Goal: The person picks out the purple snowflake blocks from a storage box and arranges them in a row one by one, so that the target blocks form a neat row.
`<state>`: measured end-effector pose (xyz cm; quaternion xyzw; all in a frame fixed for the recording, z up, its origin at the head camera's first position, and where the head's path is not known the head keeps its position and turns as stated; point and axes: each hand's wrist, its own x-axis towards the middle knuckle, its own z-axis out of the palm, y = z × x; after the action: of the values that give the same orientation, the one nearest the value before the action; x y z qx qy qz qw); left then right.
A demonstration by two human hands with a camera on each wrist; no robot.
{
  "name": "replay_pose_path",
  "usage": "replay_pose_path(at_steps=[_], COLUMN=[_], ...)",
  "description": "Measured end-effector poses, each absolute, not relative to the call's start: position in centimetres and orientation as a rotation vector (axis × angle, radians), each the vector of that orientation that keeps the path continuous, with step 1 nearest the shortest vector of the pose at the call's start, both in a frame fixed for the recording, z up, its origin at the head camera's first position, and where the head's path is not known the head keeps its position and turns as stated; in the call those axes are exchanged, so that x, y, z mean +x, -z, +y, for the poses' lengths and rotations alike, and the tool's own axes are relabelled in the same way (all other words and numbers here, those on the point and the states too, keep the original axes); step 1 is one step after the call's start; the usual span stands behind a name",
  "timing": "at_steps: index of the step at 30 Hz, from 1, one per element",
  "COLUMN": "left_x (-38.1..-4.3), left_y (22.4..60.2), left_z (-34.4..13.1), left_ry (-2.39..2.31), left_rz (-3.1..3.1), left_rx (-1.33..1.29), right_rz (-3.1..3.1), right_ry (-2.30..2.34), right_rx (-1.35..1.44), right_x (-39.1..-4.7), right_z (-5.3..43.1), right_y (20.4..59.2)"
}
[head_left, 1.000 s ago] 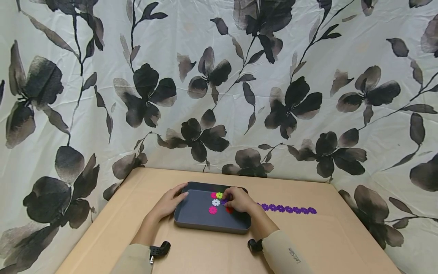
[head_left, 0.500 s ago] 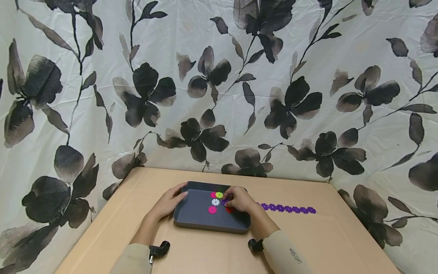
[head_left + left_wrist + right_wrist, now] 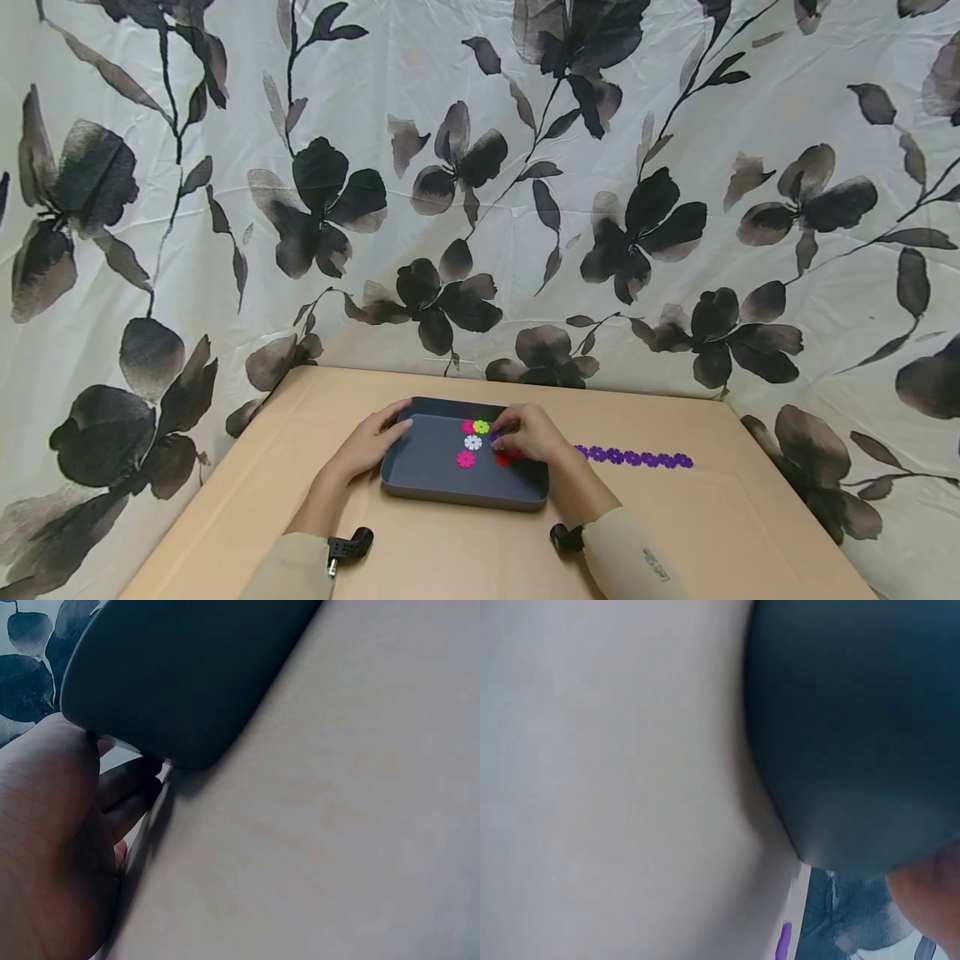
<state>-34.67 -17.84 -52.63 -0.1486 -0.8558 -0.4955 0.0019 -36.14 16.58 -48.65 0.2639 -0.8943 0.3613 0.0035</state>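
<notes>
A dark grey tray lies on the table. My left hand holds it by its left end, thumb over the rim; in the left wrist view, the fingers curl by the tray's corner. Over the tray's right part, my right hand pinches a purple flower-shaped piece, partly hidden by the fingers. Loose inside the tray are a white flower piece, a yellow-green one, two pink ones, one of them lower down, and red half covered by the hand.
A row of several purple flower pieces runs along the table to the right of the tray, its near end behind my right wrist. A floral cloth hangs behind the table's back edge.
My right hand has shifted slightly right and up with the purple flower piece in its fingertips. The left hand and the tray have stayed in place.
</notes>
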Motion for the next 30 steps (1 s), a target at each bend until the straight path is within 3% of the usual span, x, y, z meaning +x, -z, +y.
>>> replay_pose_path(at_steps=[14,30], left_x=[-34.8,-34.6], left_y=[52.8,52.6], left_z=[-17.8,-17.8], left_ry=[1.556,1.561], left_rz=[-2.691,-2.688], left_rx=[-0.454,-0.46], right_rz=[-2.547,-2.406], right_ry=[-1.469,-1.514], right_rx=[0.603,0.452], right_x=[-34.5,-33.4], right_z=[19.9,25.6], right_y=[46.7,45.5])
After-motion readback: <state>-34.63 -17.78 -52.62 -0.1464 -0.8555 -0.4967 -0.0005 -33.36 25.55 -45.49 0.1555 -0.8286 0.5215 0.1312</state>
